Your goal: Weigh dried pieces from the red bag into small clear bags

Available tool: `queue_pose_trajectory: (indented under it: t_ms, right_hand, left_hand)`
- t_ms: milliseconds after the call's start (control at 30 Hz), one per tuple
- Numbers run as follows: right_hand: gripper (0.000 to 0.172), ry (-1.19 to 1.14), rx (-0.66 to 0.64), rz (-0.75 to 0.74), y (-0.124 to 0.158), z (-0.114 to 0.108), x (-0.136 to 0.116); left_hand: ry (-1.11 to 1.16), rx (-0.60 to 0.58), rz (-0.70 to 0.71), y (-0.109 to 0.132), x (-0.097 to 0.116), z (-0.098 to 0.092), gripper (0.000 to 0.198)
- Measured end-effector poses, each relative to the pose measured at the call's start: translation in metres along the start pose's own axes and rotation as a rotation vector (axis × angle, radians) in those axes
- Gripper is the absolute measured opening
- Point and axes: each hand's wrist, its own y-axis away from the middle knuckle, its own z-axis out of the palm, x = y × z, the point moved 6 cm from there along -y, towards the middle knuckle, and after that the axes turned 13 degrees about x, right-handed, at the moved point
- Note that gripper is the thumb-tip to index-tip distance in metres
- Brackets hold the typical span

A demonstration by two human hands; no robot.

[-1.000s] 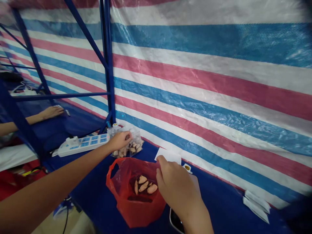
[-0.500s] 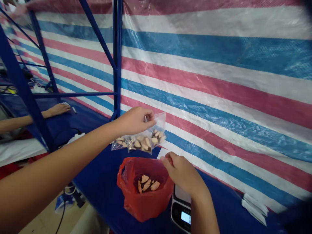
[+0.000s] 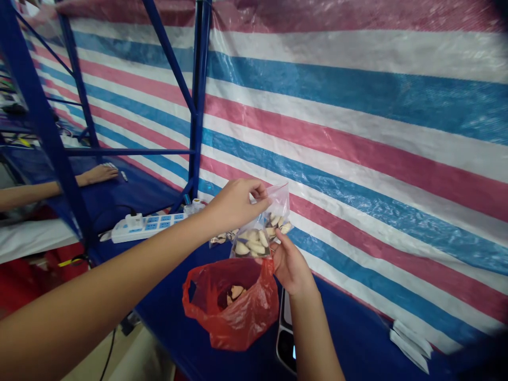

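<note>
My left hand (image 3: 244, 203) pinches the top of a clear plastic bag (image 3: 251, 244) filled with pale, dark-edged slices. A second such bag (image 3: 278, 219) hangs just right of it, by the same fingertips. My right hand (image 3: 291, 262) is raised under the bags, its fingers at their lower edge; whether it grips one is unclear. Below them an open red plastic bag (image 3: 246, 312) holds a few slices (image 3: 237, 292). The black digital scale (image 3: 286, 344) is partly hidden behind my right forearm. Another clear bag (image 3: 222, 238) lies behind my left wrist.
A white power strip (image 3: 148, 226) lies on the blue table at the left. Blue metal posts (image 3: 198, 106) stand before a striped sheet. Folded white papers (image 3: 410, 346) lie at the right. Another person's hand (image 3: 101, 173) rests on the table beyond the frame.
My left hand has moved right with the clear bags. My right hand has risen from beside the red bag to the bags' lower edge. The red bag's opening has narrowed.
</note>
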Motion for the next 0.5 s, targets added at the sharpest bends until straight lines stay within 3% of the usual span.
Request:
queue_pose_trajectory:
  t_ms: [167,333,500]
  right_hand:
    - [0.040,-0.390,0.104,0.224,-0.008,-0.005,0.019]
    - [0.038,-0.464,0.190,0.227,-0.011,0.003,0.030]
    - [0.035,-0.492,0.046,0.250,-0.009,0.012,0.034]
  left_hand:
    - [0.004,-0.006,-0.027,0.003,-0.002,-0.011,0.019]
    - [0.134,-0.047,-0.077,0.006,0.012,-0.012,0.021]
    - [0.100,-0.017,-0.064,-0.006,0.015,0.001,0.015]
